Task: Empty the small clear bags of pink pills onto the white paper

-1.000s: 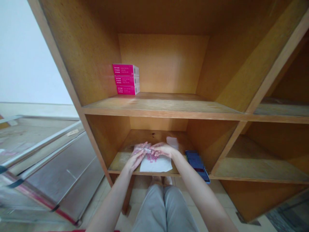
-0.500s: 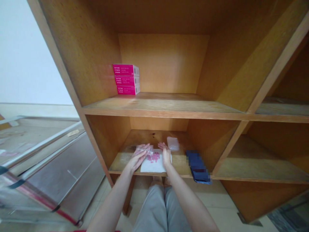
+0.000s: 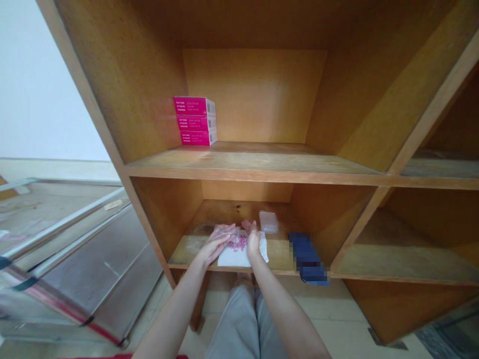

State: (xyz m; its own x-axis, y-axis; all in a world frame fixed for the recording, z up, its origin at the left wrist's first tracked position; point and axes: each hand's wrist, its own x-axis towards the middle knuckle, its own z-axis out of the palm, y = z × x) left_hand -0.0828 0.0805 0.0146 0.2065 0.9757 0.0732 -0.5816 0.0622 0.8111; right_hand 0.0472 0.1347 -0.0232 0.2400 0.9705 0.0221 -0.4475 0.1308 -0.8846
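Observation:
On the lower shelf lies a white sheet of paper with a loose pile of small pink pellets, perhaps tablets. My left hand grips a clear plastic bag at the left of the pile, the bag's end over the paper. At the pile's right, my right hand lies on its edge over the paper, fingers stretched towards the bag and nothing visible in them. Behind that hand rests a small stack of clear plastic bags.
A dark blue object, partly blurred out, overhangs the shelf edge at the right. Three stacked pink boxes stand on the upper shelf. A metal-framed glass case stands to the left of the wooden shelving.
My right hand has moved left over the paper, closer to the pellets and the bag. The left hand with the bag has shifted slightly right.

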